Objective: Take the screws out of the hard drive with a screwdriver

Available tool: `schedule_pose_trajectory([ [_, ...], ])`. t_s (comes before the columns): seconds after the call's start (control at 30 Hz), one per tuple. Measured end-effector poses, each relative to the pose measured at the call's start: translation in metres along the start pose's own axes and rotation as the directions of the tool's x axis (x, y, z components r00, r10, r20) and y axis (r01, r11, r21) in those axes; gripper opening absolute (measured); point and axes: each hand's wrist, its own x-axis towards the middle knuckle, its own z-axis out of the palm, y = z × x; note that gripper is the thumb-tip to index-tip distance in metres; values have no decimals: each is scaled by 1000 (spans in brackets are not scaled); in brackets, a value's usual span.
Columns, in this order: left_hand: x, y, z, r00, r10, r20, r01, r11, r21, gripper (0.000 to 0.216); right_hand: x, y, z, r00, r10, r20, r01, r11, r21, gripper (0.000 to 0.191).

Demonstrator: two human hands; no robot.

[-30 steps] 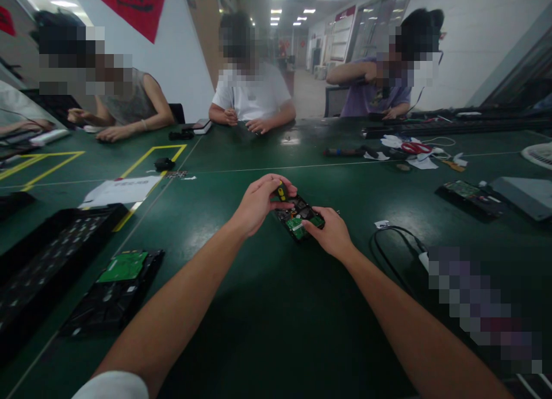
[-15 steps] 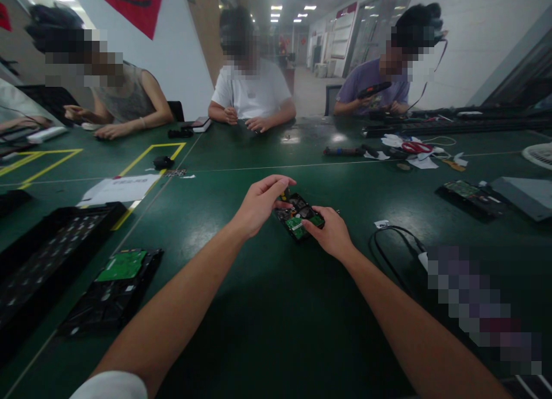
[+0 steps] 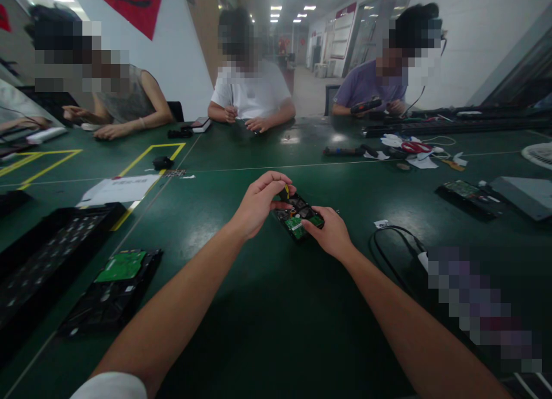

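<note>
A hard drive (image 3: 295, 223) with a green circuit board lies on the green table, its board side up, in the middle of the head view. My right hand (image 3: 331, 232) grips its right edge, the thumb resting over the board. Pinched in the fingers of my left hand (image 3: 261, 203) is a short black-and-yellow screwdriver (image 3: 285, 194), held upright above the far left part of the drive. Its tip is too small and too hidden to make out.
Another green-board drive (image 3: 114, 284) lies left, beside a long black tray (image 3: 56, 255). A third open device (image 3: 468, 198) sits right, near a grey box (image 3: 526, 195). A black cable (image 3: 390, 229) curls at the right. Three people sit across the table.
The screwdriver has turned a little in my left fingers, showing more yellow; that hand barely shifted. My right hand and the hard drive stay put. The person at the far right lowered a handheld tool.
</note>
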Motion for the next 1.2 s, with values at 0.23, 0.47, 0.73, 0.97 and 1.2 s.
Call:
schedule_pose_trajectory([
  [0.23, -1, 1, -2, 999, -6, 44, 6, 1000, 4, 19, -1, -4, -3, 1000, 4, 4, -4, 1000, 7, 50],
  [0.47, 0, -1, -1, 999, 19, 51, -27, 988, 152, 23, -1, -3, -1, 1000, 19, 1, -19, 1000, 0, 50],
  [0.73, -2, -1, -3, 995, 23, 99, -45, 973, 225, 35, 1, -3, -1, 1000, 0, -6, 0, 1000, -3, 49],
  [0.97, -2, -1, -1, 990, -89, 112, 91, 996, -14, 23, 0, -5, -3, 1000, 13, 9, -13, 1000, 6, 49],
  [1.2, -1, 3, 0, 998, -41, 46, 39, 998, 42, 18, 0, -7, -4, 999, 37, 22, -37, 999, 3, 51],
])
